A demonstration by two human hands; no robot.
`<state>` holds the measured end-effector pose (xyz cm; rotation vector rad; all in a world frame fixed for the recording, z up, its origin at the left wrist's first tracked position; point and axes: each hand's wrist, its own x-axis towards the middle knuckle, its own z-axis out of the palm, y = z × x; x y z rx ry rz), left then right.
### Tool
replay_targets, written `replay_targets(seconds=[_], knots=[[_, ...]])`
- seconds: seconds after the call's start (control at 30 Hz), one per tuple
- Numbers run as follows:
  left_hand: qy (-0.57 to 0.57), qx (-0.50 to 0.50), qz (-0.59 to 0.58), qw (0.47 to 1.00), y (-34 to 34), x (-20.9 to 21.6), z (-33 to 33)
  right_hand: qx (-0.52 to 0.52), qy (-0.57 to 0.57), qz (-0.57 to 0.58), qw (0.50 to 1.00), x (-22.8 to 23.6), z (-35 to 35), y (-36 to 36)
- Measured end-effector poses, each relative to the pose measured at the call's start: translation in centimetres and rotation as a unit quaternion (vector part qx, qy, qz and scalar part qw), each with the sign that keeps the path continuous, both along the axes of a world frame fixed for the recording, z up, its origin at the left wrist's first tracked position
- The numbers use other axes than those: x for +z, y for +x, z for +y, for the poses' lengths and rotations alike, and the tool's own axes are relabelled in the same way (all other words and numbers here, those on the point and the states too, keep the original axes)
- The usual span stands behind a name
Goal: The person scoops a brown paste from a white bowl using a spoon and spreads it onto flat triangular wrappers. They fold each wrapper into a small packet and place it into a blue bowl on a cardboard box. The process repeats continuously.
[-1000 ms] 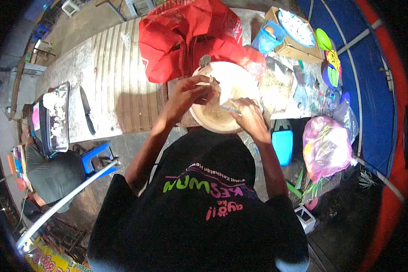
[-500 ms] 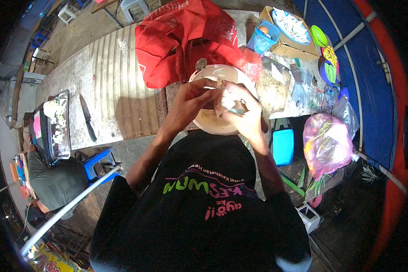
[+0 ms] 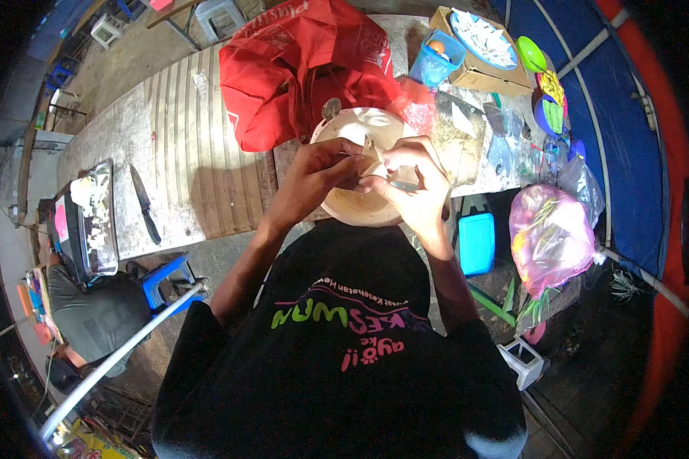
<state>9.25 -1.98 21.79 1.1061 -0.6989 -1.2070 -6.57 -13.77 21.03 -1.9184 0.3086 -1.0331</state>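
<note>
Over a whitish round basin (image 3: 357, 213), both of my hands meet at their fingertips. Between them is a small, pale, thin-looking piece (image 3: 373, 163), washed out by strong light, so its kind is unclear. My left hand (image 3: 319, 177) pinches it from one side with thumb and fingers. From the other side, my right hand (image 3: 419, 177) curls round it, thumb and fingers closed on it. A metal spoon (image 3: 331, 108) leans at the basin's far rim. The basin's contents are partly hidden under my hands.
Behind the basin slumps a big red bag (image 3: 306, 69). A knife (image 3: 145, 203) and a metal tray (image 3: 112, 256) with pale chopped pieces lie left. A blue container (image 3: 437, 61), cardboard box (image 3: 491, 79) and pink plastic bag (image 3: 553, 237) are right. Someone in dark clothing (image 3: 103, 310) sits left.
My fingers have shifted on the pale piece; the broad, glossy surface that faced up in my right hand is now turned or narrowed. The whole view has moved slightly.
</note>
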Motion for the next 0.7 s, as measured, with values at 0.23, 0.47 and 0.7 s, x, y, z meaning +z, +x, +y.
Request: replay_targets(seconds=[0.23,0.47,0.7], knots=[[-0.027,-0.004,-0.017,0.999,-0.1,0.0,0.1,-0.012,-0.013,0.012,1.0,1.2,-0.2,-0.3],[-0.013,-0.047,-0.08,0.996,-0.4,1.1,0.5,0.014,0.01,0.013,1.0,1.5,-0.3,-0.3],[0.015,-0.053,-0.064,0.996,-1.3,1.5,1.4,0.055,0.208,0.0,0.977,1.1,0.9,-1.3]])
